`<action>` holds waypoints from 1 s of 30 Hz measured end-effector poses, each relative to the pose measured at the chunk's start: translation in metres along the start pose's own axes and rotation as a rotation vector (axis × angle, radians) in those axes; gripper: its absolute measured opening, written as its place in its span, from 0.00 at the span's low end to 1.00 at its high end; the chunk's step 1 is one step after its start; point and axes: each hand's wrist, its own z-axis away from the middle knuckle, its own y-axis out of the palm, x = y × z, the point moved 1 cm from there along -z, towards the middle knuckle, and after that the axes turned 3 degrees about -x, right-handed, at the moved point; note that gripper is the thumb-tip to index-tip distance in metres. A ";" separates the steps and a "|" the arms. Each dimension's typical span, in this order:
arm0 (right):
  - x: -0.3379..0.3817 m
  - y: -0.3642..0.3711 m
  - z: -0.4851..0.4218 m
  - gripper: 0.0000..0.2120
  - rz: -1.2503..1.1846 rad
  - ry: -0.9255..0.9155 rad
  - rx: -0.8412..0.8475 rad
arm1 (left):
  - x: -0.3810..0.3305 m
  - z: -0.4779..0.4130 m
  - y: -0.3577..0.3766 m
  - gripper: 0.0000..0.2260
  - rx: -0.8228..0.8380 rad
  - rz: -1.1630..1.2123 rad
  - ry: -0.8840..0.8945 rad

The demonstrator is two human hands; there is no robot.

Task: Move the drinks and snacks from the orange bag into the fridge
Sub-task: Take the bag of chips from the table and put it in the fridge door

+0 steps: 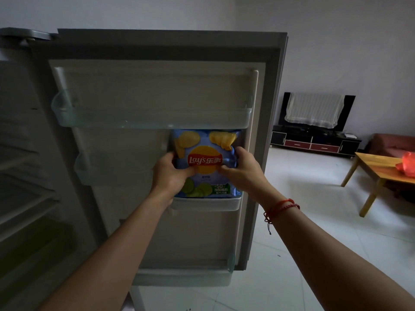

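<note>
- Centre of frame: a blue bag of crisps [205,161], printed "Lay's" and "-50", stands in a small door shelf [206,204].
- The left hand [170,173] and right hand [241,167] each close their grip round one side of it.
- Right edge: the orange bag [407,164] lies on the worktop [377,173].

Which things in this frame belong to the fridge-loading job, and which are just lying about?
Job: chip bag, gripped by left hand and right hand; door shelf; fridge door; orange bag.
Lying about: wooden table, TV stand, cloth-covered TV, sofa.
</note>
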 end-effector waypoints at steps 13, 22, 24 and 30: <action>-0.002 0.006 0.002 0.19 0.190 0.063 0.035 | 0.012 0.006 -0.006 0.19 0.038 -0.128 -0.056; 0.002 -0.002 0.013 0.21 0.182 0.045 0.039 | -0.002 0.021 -0.011 0.25 0.049 -0.197 0.053; 0.003 -0.004 0.017 0.21 0.199 0.019 0.036 | -0.008 0.029 -0.014 0.27 0.042 -0.248 0.106; 0.002 -0.004 0.037 0.30 0.358 -0.137 -0.004 | -0.018 0.056 -0.025 0.24 0.056 -0.436 0.288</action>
